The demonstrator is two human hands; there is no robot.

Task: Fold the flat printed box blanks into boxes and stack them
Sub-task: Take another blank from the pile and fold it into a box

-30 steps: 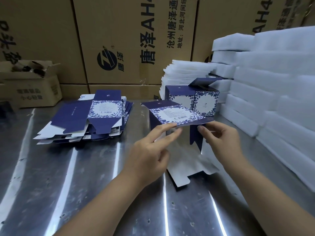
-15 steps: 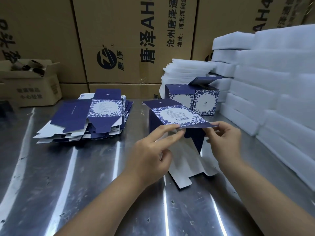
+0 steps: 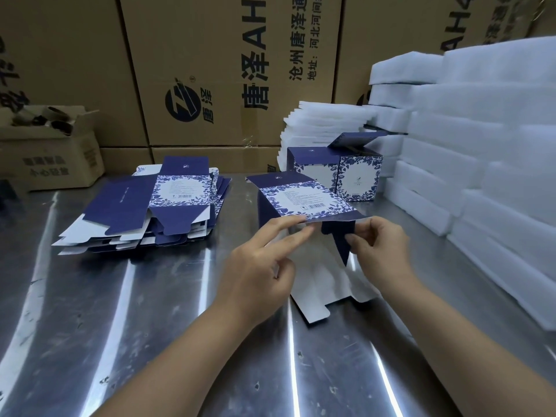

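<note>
A partly opened blue-and-white printed cardboard box blank (image 3: pixel 304 203) is held above the shiny steel table (image 3: pixel 120 326), its barcode panel turned upward. The near edge of that panel is pinched by the left hand (image 3: pixel 258 272) between thumb and extended fingers, and just beside this grip a dark blue flap (image 3: pixel 340 236) hanging below the same edge is pinched by the right hand (image 3: pixel 379 251). The two grips appear to be set close together so that the panel is steadied while the flap is bent along its crease; the blank is judged to be early in its folding, with its white inner panels (image 3: pixel 325 284) still trailing down onto the table under the hands.

Beyond the grips, a finished blue floral box (image 3: pixel 355 176) with its lid flap raised stands against stacked white foam sheets (image 3: pixel 481 145). Well to the left of the left-hand grip lies the pile of flat blue-and-white blanks (image 3: pixel 150 212), presumably kept within reach as stock.

The thumb of the left hand is hidden behind its fingers, and the far side of the held blank cannot be seen. Small print on the panels is unreadable. Brown printed cartons (image 3: pixel 228 70) behind are cut off at the top.
</note>
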